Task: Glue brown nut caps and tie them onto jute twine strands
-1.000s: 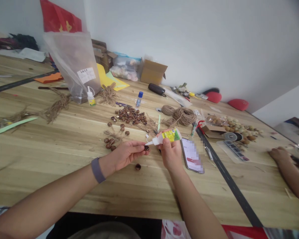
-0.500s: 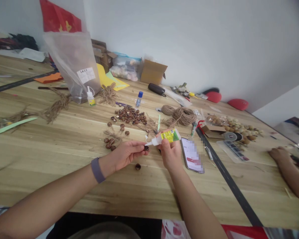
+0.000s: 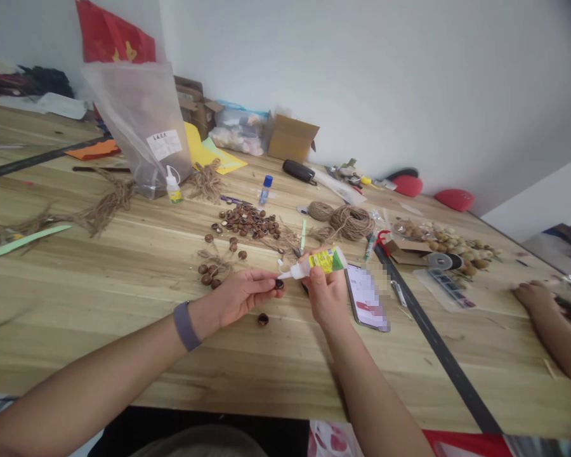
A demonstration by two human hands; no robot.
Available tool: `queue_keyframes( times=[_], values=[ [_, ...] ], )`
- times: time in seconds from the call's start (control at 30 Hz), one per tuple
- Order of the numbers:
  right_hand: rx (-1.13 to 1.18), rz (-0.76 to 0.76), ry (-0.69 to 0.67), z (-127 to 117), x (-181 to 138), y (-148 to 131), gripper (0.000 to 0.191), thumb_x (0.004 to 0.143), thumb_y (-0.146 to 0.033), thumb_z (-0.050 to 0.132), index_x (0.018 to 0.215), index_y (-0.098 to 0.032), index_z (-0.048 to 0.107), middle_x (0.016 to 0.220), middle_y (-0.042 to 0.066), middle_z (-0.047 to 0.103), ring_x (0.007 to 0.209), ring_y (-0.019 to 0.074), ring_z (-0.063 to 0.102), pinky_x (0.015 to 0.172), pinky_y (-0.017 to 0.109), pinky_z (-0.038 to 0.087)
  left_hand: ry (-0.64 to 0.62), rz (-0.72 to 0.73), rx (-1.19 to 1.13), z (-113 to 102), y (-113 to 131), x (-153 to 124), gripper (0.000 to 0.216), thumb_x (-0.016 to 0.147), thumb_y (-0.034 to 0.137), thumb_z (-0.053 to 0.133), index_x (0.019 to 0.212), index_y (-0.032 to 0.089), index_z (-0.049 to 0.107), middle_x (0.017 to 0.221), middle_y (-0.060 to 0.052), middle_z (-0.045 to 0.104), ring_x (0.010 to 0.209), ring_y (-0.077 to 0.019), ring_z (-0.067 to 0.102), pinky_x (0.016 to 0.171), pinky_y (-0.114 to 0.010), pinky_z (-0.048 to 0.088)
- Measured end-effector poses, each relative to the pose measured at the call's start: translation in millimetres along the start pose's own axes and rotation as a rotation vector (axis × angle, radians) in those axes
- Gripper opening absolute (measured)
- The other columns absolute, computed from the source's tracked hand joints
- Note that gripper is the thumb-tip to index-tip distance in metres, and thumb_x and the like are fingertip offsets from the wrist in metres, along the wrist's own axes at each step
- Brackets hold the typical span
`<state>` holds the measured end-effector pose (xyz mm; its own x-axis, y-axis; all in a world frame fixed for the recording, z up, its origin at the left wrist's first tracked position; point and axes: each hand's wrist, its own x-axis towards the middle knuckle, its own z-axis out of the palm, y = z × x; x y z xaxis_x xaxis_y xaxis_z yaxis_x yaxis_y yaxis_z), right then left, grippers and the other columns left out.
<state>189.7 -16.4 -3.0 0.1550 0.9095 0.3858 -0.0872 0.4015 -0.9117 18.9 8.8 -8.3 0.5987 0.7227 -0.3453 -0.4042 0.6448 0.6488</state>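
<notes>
Between the fingertips of my left hand [image 3: 247, 293] is a small brown nut shell half [image 3: 279, 284], its dark hollow side facing up. My right hand [image 3: 327, 289] grips a glue bottle [image 3: 321, 261] with a yellow and green label, tilted so that its white nozzle points down at the shell's rim. Whether glue is flowing is too small to make out. Another shell half [image 3: 263, 319] lies on the table just below my left fingertips. Beyond my hands sits a pile of brown shell pieces [image 3: 250, 221], with several round nuts [image 3: 210, 270] nearer to me beside some twine.
A phone [image 3: 365, 298] lies right of my right hand. Farther back are twine rolls [image 3: 352, 221], a blue-capped glue stick [image 3: 265, 190], a second glue bottle [image 3: 174, 186] and a tall translucent bag [image 3: 137, 120]. Another person's hand [image 3: 535, 297] rests at the right.
The glue bottle in my right hand has tilted very slightly. Otherwise both hands and the shell stay where they were.
</notes>
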Motion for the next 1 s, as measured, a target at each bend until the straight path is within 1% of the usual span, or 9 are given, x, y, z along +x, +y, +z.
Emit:
queue_keyframes(
  times=[0.1,0.3,0.53,0.67,0.77,0.93,1.0],
  values=[
    [-0.019,-0.009,0.002,1.0,-0.2,-1.2,0.033,0.080,-0.048,0.066,0.098,-0.025,0.051,0.087,0.000,0.059,0.076,0.0160,0.057,0.069,0.030,0.046,0.000,0.000,-0.003,0.5,0.2,-0.6,0.013,0.078,-0.002,0.064,0.087,0.004,0.071,0.078,-0.009,0.073,0.065,-0.0093,0.069,0.066,-0.013,0.055],
    [-0.047,-0.011,0.011,2.1,-1.2,-3.0,0.038,0.077,-0.051,0.067,0.098,-0.024,0.051,0.089,0.002,0.060,0.082,0.0186,0.058,0.072,0.032,0.047,-0.041,0.011,-0.003,-1.1,-1.0,-0.3,0.012,0.078,0.001,0.067,0.088,0.005,0.071,0.079,-0.008,0.073,0.067,-0.0088,0.069,0.069,-0.013,0.055],
    [-0.063,-0.021,0.008,-0.5,-1.9,-1.2,0.036,0.078,-0.048,0.068,0.099,-0.024,0.052,0.088,0.002,0.060,0.079,0.0171,0.059,0.070,0.030,0.046,-0.051,0.010,0.004,-1.7,-1.7,0.9,0.012,0.075,0.002,0.070,0.086,0.007,0.071,0.079,-0.008,0.074,0.067,-0.0087,0.069,0.067,-0.012,0.055],
    [-0.049,-0.024,0.014,-0.8,-2.1,-1.9,0.036,0.078,-0.047,0.068,0.100,-0.024,0.052,0.090,0.002,0.061,0.080,0.0168,0.059,0.073,0.030,0.047,-0.032,0.006,-0.004,-0.8,-1.1,0.6,0.012,0.076,0.000,0.069,0.086,0.006,0.072,0.078,-0.008,0.074,0.066,-0.0090,0.069,0.067,-0.013,0.055],
    [-0.066,-0.010,0.019,0.2,-2.2,-3.6,0.039,0.076,-0.049,0.069,0.099,-0.023,0.052,0.089,0.002,0.062,0.079,0.0167,0.060,0.071,0.030,0.047,-0.019,0.002,-0.001,-1.1,-1.3,0.6,0.012,0.077,0.000,0.067,0.086,0.006,0.072,0.079,-0.009,0.074,0.067,-0.0094,0.069,0.069,-0.014,0.055],
    [-0.030,-0.020,0.019,1.3,-2.3,-4.8,0.037,0.076,-0.047,0.070,0.099,-0.024,0.052,0.088,0.001,0.061,0.080,0.0166,0.060,0.074,0.031,0.048,-0.041,0.012,-0.014,-2.3,-2.0,0.4,0.013,0.077,0.000,0.067,0.088,0.005,0.072,0.080,-0.010,0.073,0.067,-0.0098,0.069,0.070,-0.015,0.055],
    [-0.043,-0.030,0.006,1.4,-2.5,-5.0,0.037,0.076,-0.047,0.070,0.099,-0.024,0.052,0.087,0.001,0.061,0.078,0.0160,0.060,0.073,0.030,0.048,-0.047,0.014,-0.016,-2.0,-1.7,-0.1,0.013,0.077,0.000,0.067,0.087,0.004,0.072,0.080,-0.010,0.073,0.067,-0.0101,0.069,0.069,-0.015,0.055]
  ],
)
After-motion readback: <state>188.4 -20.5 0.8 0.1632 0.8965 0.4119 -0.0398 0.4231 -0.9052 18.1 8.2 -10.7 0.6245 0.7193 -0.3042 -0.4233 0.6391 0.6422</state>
